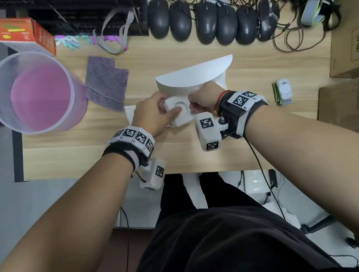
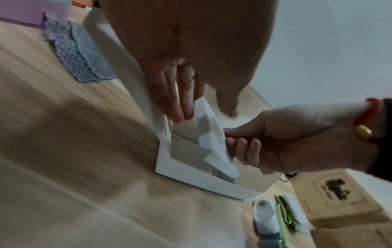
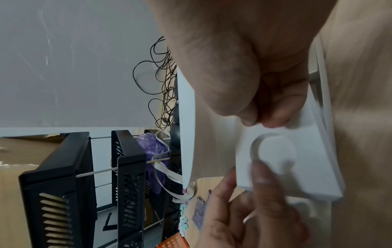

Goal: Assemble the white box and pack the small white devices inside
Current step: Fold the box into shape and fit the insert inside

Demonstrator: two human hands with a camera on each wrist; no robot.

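Observation:
The white box (image 1: 197, 74) lies on the wooden table with its curved lid flap raised toward the far side. Over its open base (image 2: 191, 175) both hands hold a white moulded insert (image 1: 178, 113) with a round recess (image 3: 275, 151). My left hand (image 1: 166, 111) grips the insert's left edge, thumb lying toward the recess. My right hand (image 1: 194, 107) pinches the insert's right edge between thumb and fingers (image 3: 273, 120). One small white device (image 1: 284, 90) with a green-edged strap lies on the table to the right, untouched. The left wrist view shows two such white devices (image 2: 265, 216) side by side.
A translucent bucket (image 1: 29, 92) with a pink bottom stands at the left, a purple cloth (image 1: 106, 81) beside it. Several black mice (image 1: 204, 24) with tangled cables line the far edge. Cardboard boxes (image 1: 354, 42) stand at the right, an orange carton (image 1: 23, 35) at the far left.

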